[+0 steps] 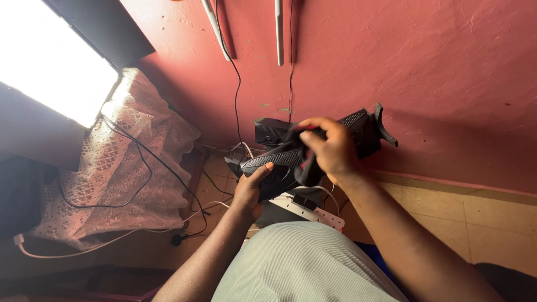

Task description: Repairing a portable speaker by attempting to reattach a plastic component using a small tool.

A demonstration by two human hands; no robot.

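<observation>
A black plastic speaker unit (291, 156) with textured mesh grilles and curved, pointed ends is held up in the air in front of the red plastered wall (436, 72), just above the person's lap. The left hand (251, 187) grips it from below at its near left corner, thumb laid on the grille edge and fingers curled under the body, closed on the housing. The right hand (330, 148) comes over the top of the speaker, its fingers bunched around a dark cloth (299, 148) with a hint of red, pressed against the middle of the unit; the fingers are curled tight on the cloth.

Directly under the speaker lies a white power strip (316, 215) with a dark plug seated in it, resting beside the person's pale green checked garment (305, 263), which fills the bottom centre of the view. Thin black cables (238, 89) run down the wall above the speaker to its back, and two white rods (278, 31) hang on the wall higher up. Left of the speaker, a low piece of furniture is covered with a pink lace cloth (123, 168), with black and white leads (134, 190) draped over it. Further left and above, a bright white lit panel (50, 61) glares out. To the right of the speaker, beige floor tiles (475, 218) meet the base of the wall.
</observation>
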